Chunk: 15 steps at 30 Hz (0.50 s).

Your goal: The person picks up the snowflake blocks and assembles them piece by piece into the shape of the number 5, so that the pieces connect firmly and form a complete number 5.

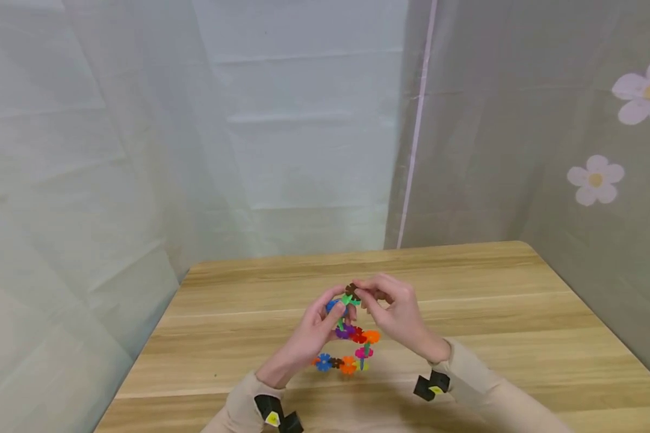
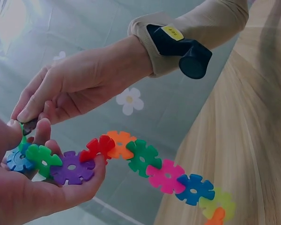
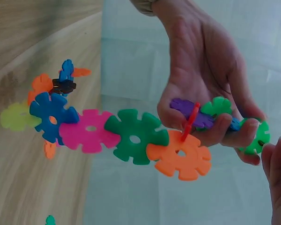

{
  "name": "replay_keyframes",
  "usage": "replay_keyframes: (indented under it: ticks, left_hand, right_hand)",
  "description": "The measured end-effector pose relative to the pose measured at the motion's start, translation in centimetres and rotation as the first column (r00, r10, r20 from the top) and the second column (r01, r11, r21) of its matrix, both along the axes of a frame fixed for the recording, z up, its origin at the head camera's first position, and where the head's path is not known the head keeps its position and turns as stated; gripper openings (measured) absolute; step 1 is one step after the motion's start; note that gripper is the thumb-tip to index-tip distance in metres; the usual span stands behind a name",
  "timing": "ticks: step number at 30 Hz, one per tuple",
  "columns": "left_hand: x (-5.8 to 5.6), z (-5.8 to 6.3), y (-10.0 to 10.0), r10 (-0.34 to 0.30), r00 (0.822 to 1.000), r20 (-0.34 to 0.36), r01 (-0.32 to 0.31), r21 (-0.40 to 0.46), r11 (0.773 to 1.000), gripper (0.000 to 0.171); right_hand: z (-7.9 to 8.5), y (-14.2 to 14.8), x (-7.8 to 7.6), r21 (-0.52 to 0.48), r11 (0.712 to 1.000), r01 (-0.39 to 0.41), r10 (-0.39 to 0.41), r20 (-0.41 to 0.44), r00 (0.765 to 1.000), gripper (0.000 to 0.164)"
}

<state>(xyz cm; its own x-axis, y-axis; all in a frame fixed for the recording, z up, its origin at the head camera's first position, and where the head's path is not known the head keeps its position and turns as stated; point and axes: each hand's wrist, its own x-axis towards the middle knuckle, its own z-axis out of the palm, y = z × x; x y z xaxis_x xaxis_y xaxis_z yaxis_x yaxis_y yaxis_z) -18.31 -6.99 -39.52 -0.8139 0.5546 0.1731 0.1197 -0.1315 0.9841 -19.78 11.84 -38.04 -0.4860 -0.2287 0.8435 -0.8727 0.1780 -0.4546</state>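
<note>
A chain of colourful plastic snowflake discs, joined at their slots, runs through my left hand. Its curled fingers grip the upper end, around a blue disc, a green disc and a purple disc. My right hand pinches a brown disc between thumb and fingertips, right at the green disc on the chain's end. Below the hands hang red, orange, dark green, pink and blue discs, then a yellow one.
The chain's lower stretch, with another blue disc and an orange disc, is low over the wooden table. A small green piece shows at the right wrist view's bottom edge. Pale curtains surround the table.
</note>
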Motion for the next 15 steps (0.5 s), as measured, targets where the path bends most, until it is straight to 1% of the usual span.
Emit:
replay_keyframes:
  ticks: [3,4,6,10,12,15]
  left_hand:
    - [-0.1,0.1,0.3,0.009,0.999,0.045,-0.009,0.017,1.0,0.043]
    - [-0.1,0.2,0.5,0.015,0.997,0.07,-0.016,0.023,1.0,0.043]
    - [0.1,0.3,0.7,0.027,0.992,0.121,-0.032,0.039,0.999,0.044]
    - [0.4,0.6,0.9,0.048,0.978,0.202,-0.06,0.056,0.997,0.035]
    - [0.5,0.8,0.9,0.053,0.974,0.22,-0.068,0.061,0.996,0.031]
    - [0.6,1.0,0.8,0.057,0.97,0.237,-0.073,0.058,0.996,0.031]
  right_hand:
    - [0.1,0.3,-0.2,0.0,1.0,-0.005,0.005,0.024,1.0,0.02]
    - [0.1,0.3,-0.3,0.003,1.0,-0.01,0.01,0.028,1.0,0.021]
    - [-0.1,0.4,-0.4,0.012,1.0,-0.025,0.025,0.038,0.999,0.022]
    - [-0.4,0.1,-0.3,0.03,0.999,-0.041,0.039,0.043,0.998,0.024]
    - [-0.1,-0.2,0.0,0.035,0.999,-0.038,0.036,0.054,0.998,0.025]
    - [0.8,-0.6,0.7,0.03,0.999,-0.034,0.031,0.082,0.996,0.024]
